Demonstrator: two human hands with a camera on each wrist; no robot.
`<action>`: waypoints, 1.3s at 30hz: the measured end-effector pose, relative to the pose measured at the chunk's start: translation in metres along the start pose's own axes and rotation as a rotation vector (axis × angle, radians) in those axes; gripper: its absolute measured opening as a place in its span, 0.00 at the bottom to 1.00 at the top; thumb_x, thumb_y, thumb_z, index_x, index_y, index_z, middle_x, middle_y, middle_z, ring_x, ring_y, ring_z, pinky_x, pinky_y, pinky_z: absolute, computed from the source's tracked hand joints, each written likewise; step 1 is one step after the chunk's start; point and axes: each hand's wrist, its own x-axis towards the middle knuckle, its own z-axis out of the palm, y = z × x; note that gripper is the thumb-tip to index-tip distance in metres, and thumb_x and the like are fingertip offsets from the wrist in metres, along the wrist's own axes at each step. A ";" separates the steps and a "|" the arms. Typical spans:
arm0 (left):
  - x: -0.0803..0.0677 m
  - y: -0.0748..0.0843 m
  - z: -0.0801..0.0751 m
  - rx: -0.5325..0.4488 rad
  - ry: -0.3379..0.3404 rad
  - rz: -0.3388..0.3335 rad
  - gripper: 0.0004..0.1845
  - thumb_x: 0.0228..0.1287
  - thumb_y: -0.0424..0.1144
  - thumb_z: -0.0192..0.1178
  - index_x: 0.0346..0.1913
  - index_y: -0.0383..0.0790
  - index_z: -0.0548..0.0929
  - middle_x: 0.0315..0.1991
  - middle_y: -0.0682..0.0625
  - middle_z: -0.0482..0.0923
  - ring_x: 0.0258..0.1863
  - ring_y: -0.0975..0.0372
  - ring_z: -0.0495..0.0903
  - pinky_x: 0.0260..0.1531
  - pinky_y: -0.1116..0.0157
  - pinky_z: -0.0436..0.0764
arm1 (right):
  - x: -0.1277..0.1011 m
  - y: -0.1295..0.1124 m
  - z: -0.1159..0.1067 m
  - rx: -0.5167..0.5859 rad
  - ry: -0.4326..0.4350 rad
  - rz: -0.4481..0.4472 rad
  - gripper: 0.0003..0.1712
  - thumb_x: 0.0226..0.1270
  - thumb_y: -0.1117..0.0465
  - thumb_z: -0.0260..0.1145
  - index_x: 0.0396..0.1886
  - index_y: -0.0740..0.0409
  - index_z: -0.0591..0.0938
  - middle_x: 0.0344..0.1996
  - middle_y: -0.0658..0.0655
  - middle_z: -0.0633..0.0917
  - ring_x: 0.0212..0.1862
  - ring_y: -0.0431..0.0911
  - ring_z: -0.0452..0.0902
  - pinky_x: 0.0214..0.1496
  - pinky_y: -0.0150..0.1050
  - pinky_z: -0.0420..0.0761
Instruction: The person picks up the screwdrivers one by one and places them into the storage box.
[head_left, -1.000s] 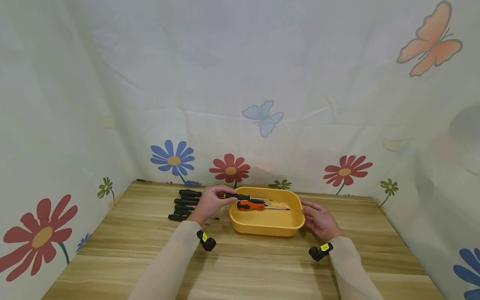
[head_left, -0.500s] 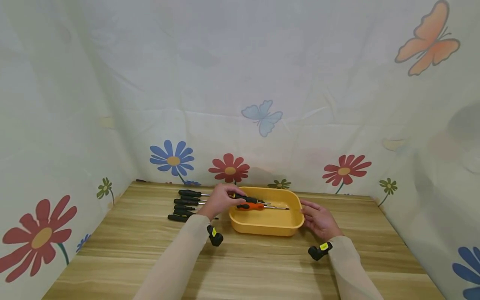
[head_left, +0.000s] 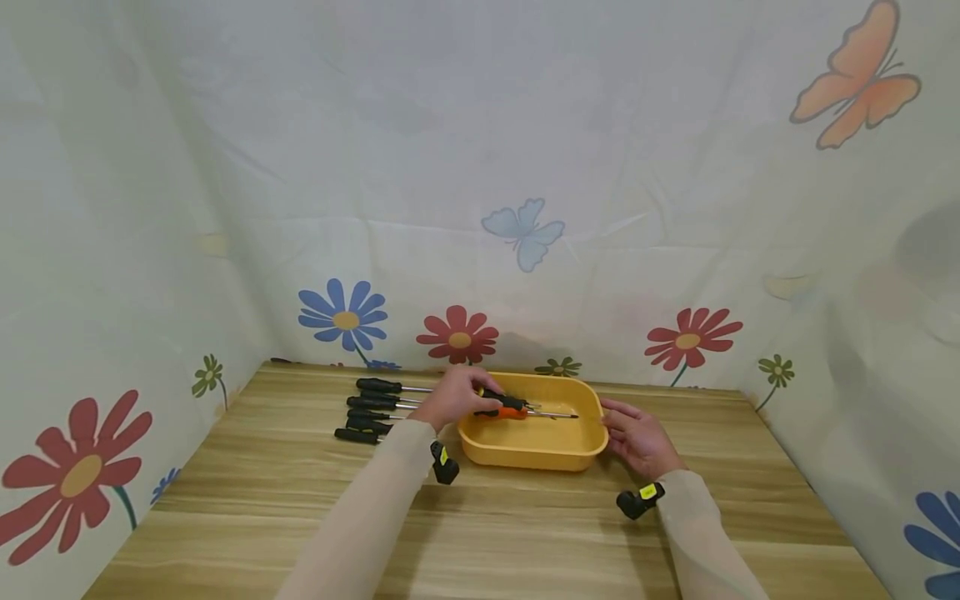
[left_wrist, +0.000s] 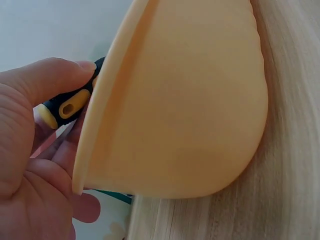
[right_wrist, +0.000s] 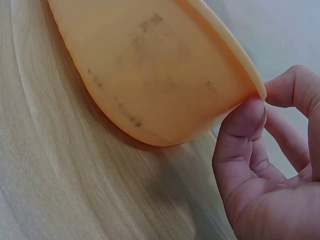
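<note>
Flower-printed backdrop behind a wooden table: black-and-yellow screwdriver held over a yellow tray

The tray sits towards the table's far edge. The person's left hand reaches over the tray's left end, thumb and fingers pinching the screwdriver's handle. Beneath or beside it, inside the tray, lies an orange screwdriver, its shaft pointing right; whether the two touch cannot be told. The right hand pinches the tray's right rim. Left of the tray, several black screwdrivers lie side by side on the table.

Likely trouble: a slack left pinch could drop the held tool crosswise onto the orange handle, and it might roll. Fingers knocking the left rim could slide or tilt the tray, more so if the right hand's grip, only at one edge, loosens. A low left wrist might brush the row and scatter it.
</note>
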 end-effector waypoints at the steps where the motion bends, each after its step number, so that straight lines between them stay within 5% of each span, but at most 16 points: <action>1: 0.001 0.001 0.001 0.007 -0.004 -0.003 0.06 0.57 0.38 0.77 0.38 0.50 0.93 0.41 0.54 0.87 0.41 0.58 0.78 0.43 0.64 0.84 | 0.000 0.000 0.000 0.000 0.002 0.001 0.31 0.74 0.67 0.62 0.75 0.61 0.70 0.46 0.54 0.90 0.40 0.43 0.86 0.46 0.37 0.88; 13: 0.012 0.008 0.010 0.111 -0.081 0.026 0.05 0.57 0.34 0.76 0.35 0.47 0.91 0.39 0.53 0.87 0.36 0.60 0.80 0.42 0.64 0.83 | -0.003 -0.002 0.000 0.001 0.009 0.013 0.32 0.75 0.66 0.63 0.76 0.60 0.69 0.52 0.56 0.88 0.44 0.44 0.86 0.49 0.38 0.88; 24: 0.018 0.010 0.017 0.341 -0.153 0.117 0.07 0.56 0.34 0.77 0.33 0.48 0.89 0.36 0.56 0.86 0.40 0.60 0.79 0.54 0.59 0.82 | -0.002 -0.001 -0.001 0.009 0.024 0.018 0.31 0.74 0.66 0.64 0.75 0.59 0.71 0.52 0.56 0.88 0.42 0.45 0.86 0.46 0.37 0.88; 33: 0.016 0.017 0.024 0.644 -0.214 0.169 0.08 0.56 0.38 0.78 0.39 0.49 0.91 0.36 0.58 0.86 0.36 0.63 0.77 0.52 0.64 0.82 | -0.001 -0.001 -0.001 0.006 0.012 0.011 0.32 0.74 0.66 0.63 0.76 0.60 0.69 0.52 0.56 0.88 0.42 0.44 0.85 0.46 0.36 0.88; 39: 0.018 0.014 0.029 0.742 -0.216 0.217 0.06 0.56 0.38 0.77 0.35 0.48 0.89 0.32 0.57 0.85 0.33 0.63 0.77 0.47 0.65 0.82 | -0.001 0.000 -0.001 0.006 0.007 0.007 0.32 0.75 0.67 0.62 0.76 0.60 0.69 0.53 0.56 0.88 0.42 0.44 0.85 0.45 0.36 0.88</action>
